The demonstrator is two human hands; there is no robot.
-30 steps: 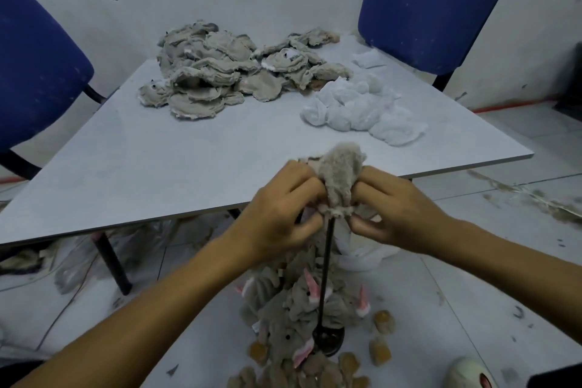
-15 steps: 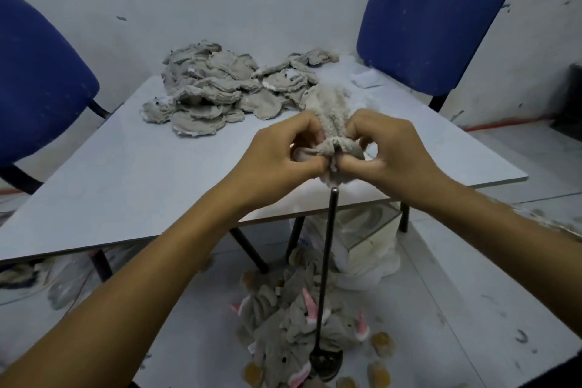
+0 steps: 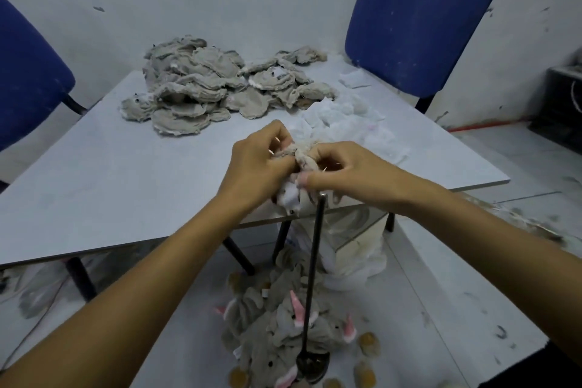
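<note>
A small grey plush skin (image 3: pixel 297 161) sits bunched on top of a thin black upright rod (image 3: pixel 315 261) that rises from a round base (image 3: pixel 313 365) on the floor. My left hand (image 3: pixel 256 167) grips its left side with curled fingers. My right hand (image 3: pixel 343 172) pinches its right side. White lining (image 3: pixel 289 197) shows below my hands. The rod's top is hidden under the fabric.
On the grey table (image 3: pixel 126 176) lie a heap of flat grey plush skins (image 3: pixel 214 85) and a heap of white pieces (image 3: pixel 349 123). Turned grey plush toys with pink ears (image 3: pixel 283 321) pile on the floor round the rod. Two blue chairs (image 3: pixel 422 16) flank the table.
The plush skin stood tall over the rod tip; both hands have worked it down into a crumpled bunch, with white lining now showing. The camera has tilted up slightly.
</note>
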